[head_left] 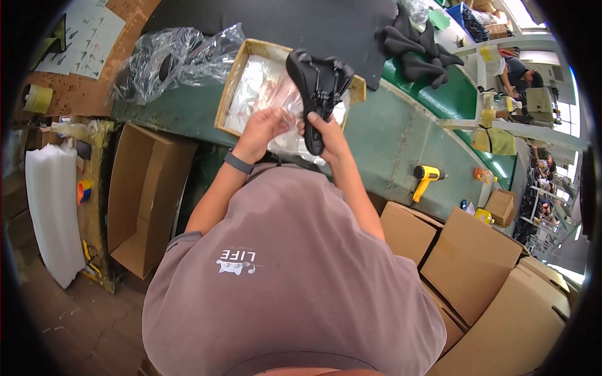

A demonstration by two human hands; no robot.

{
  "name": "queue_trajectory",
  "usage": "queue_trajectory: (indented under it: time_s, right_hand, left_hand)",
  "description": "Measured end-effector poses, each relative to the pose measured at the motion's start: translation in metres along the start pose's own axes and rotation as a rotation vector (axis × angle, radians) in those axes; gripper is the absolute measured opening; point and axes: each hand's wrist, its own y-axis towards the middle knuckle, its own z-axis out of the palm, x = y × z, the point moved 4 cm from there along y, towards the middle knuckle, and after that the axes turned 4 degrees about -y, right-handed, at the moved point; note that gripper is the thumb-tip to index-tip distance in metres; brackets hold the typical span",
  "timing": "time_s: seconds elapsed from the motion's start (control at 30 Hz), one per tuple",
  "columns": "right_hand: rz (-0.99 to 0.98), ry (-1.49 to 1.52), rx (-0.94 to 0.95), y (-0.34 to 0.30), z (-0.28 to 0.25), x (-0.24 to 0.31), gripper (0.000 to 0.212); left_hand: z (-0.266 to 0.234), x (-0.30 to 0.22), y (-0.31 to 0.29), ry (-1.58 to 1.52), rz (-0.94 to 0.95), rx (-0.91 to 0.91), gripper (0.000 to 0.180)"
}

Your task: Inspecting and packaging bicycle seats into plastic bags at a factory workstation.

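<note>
A black bicycle saddle point(300, 75) is held upright over the bench, its underside with rails and fittings showing. My right hand point(326, 133) is closed around its narrow nose, thumb on the near face. To its left my left hand point(263, 128) is closed in a pinch at a clear plastic bag point(287, 120), just beside the saddle. Both hands are over the near side of a shallow cardboard box point(221, 113), which holds a stack of clear plastic bags with reddish print. The saddle hides the box's right part.
Crumpled clear plastic point(182, 59) lies left of the box. More black saddle covers point(411, 47) are piled at the far right. A yellow heat gun point(427, 180) rests on the green bench point(382, 138). Cardboard boxes point(470, 247) stand lower right; an open carton point(135, 194) is at left.
</note>
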Motion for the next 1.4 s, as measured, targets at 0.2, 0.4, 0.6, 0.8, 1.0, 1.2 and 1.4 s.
queue_trajectory:
  time_s: [0.2, 0.4, 0.6, 0.8, 1.0, 1.2, 1.4]
  right_hand:
    - [-0.090, -0.162, 0.013, -0.030, -0.016, 0.036, 0.046]
    - [-0.190, -1.006, -0.067, -0.084, 0.006, 0.055, 0.112]
    - [-0.098, -0.384, -0.441, -0.074, -0.056, 0.013, 0.113]
    - [-0.332, -0.678, -0.424, -0.065, -0.018, 0.065, 0.056]
    - [-0.319, -0.930, 0.105, -0.042, 0.010, 0.076, 0.031]
    - [0.278, -0.607, 0.459, -0.032, -0.050, 0.081, 0.072]
    - [0.045, -0.558, -0.543, 0.055, -0.316, 0.171, 0.055]
  left_hand:
    - [-0.067, -0.106, -0.007, -0.754, 0.049, -0.052, 0.020]
    - [0.000, -0.098, -0.011, 0.182, 0.110, -0.231, 0.021]
    - [0.131, -0.069, -0.063, 0.721, 0.206, 0.687, 0.028]
    - [0.099, -0.040, -0.007, 0.299, -0.206, 0.203, 0.029]
    - [0.064, -0.121, 0.095, -0.315, -0.001, -0.084, 0.037]
    - [-0.222, -0.215, 0.166, -0.572, 0.222, -0.105, 0.023]
    - [0.049, -0.136, 0.172, 0.585, 0.500, -0.452, 0.019]
